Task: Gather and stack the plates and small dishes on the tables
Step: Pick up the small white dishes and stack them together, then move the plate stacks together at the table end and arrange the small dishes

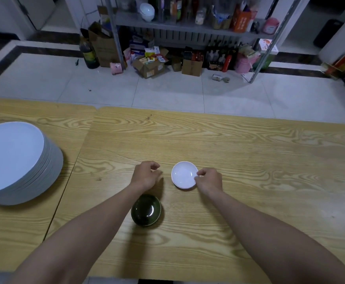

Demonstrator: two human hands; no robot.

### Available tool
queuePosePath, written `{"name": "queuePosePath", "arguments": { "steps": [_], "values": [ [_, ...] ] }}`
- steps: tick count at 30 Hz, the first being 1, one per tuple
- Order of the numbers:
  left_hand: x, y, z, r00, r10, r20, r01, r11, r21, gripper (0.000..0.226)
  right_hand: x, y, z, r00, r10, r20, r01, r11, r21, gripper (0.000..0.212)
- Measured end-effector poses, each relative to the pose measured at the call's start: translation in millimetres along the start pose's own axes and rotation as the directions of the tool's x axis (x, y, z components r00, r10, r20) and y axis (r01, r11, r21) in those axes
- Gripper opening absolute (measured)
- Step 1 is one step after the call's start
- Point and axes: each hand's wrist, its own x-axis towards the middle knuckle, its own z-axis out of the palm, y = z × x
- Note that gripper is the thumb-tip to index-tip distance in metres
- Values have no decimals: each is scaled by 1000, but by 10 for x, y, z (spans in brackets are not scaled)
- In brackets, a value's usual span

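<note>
1. Near the middle of the right-hand desk (249,140): small white dish (182,174), hollow side up, with what looks like a second rim just beneath its near edge.
2. Pinched at its right rim by the right grip (209,179), fingertips (198,174) curled onto the edge, forearm reaching in from the lower right.
3. Just left of the dish and clear of it: left grip (146,174), fingers loosely curled, nothing held, hovering close above the wood.
4. So: dish between the two grips, touching the right one only.
5. Nearer the body, right beside the left forearm: dark green bowl (146,211), upright on the same desk, touched by neither grip.
6. Far left, on the adjoining left desk (13,226): tall stack of white plates (13,158), well apart from both grips and from the small dish.
7. Beyond the desks: pale tiled floor (167,91) and a metal shelf (188,27) crowded with boxes, bottles and white bowls.
</note>
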Motion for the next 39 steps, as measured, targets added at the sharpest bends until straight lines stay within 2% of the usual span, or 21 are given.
{"name": "queuePosePath", "arguments": {
  "steps": [2,3,4,6,8,12,22,26,34,39],
  "values": [
    [-99,58,-146,996,93,-16,-88,976,199,36,-109,-44,-66,980,-194,48,200,961,-193,35],
    [-166,96,-227,988,151,-17,-135,923,360,42,-172,-93,-106,948,-302,100,318,890,-327,42],
    [-245,133,-308,980,200,-16,-165,844,510,48,-241,-157,-143,904,-395,167,424,773,-472,49],
    [-426,199,-468,971,238,-6,-171,715,678,58,-399,-312,-181,818,-497,290,545,510,-666,64],
    [-631,240,-622,972,234,-11,-148,650,745,65,-592,-498,-184,776,-523,353,580,370,-726,74],
    [-1080,200,-971,963,248,-109,-68,611,789,66,-1031,-808,-114,697,-606,382,615,233,-753,79],
    [-1969,-258,-1961,911,167,-378,183,656,732,62,-1851,-1369,185,542,-729,418,695,110,-710,79],
    [-2193,-517,-2251,890,152,-429,227,669,708,64,-2123,-1607,403,518,-740,429,703,83,-706,80],
    [-2393,-1214,-2834,861,123,-494,247,747,617,68,-2586,-2015,1089,521,-748,411,742,159,-651,81],
    [-2351,-1619,-3152,851,128,-510,227,784,577,65,-2737,-2170,1501,550,-745,378,769,275,-577,82]
  ]
}}
